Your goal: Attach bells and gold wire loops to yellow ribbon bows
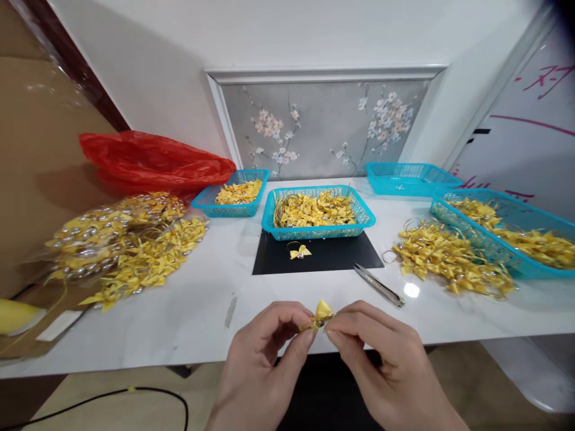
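Note:
Between my two hands, at the table's front edge, is a small yellow ribbon bow (322, 310) with a shiny bead at its middle. My left hand (274, 353) pinches the bow's left side between thumb and forefinger. With closed fingertips, my right hand (377, 350) grips its right side. A similar bow (300, 252) with a gold loop lies on a black mat (278, 263) beyond my hands. Behind it, a blue basket (318, 233) holds a heap of yellow bows (314, 209).
Tweezers (380, 285) lie right of the mat. A pile of bows (449, 257) sits beside a large blue basket (530, 263). More bows (153, 257) and beaded bundles lie left, near a red plastic bag (153, 158). Further blue baskets (229, 209) stand at the back.

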`<state>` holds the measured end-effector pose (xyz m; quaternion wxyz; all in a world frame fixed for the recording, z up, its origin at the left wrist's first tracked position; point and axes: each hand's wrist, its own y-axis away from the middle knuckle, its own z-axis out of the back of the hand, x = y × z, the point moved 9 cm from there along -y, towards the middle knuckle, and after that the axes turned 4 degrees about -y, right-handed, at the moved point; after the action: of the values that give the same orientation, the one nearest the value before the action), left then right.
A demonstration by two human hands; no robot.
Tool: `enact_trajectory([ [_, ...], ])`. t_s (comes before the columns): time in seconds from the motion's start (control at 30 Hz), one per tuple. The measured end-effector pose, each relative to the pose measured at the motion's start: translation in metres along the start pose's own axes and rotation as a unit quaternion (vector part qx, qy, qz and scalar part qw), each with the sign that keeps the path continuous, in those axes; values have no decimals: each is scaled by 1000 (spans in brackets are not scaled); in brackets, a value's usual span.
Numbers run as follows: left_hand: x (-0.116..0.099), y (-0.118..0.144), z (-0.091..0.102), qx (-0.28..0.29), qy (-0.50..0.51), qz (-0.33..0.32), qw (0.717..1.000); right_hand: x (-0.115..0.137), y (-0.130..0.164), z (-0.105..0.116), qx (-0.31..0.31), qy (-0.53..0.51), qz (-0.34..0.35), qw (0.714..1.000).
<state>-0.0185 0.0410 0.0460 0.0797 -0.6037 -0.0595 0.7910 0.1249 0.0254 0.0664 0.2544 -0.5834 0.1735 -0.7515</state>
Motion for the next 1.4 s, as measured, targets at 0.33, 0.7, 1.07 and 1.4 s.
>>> enact_trajectory([
  [0.33, -3, 1, -6, 26, 40, 11, 999, 1, 5, 0, -61, -10, 36, 997],
  [0.7, -2, 4, -1, 2, 104, 37, 994, 10, 7, 3, -96, 22, 70, 993],
  [1.07, -2, 3, -2, 0, 84, 22, 996, 9, 7, 1, -92, 25, 66, 993],
  [1.4, 4, 5, -1, -7, 103, 61, 993, 5, 11, 5, -102, 83, 43, 990],
])
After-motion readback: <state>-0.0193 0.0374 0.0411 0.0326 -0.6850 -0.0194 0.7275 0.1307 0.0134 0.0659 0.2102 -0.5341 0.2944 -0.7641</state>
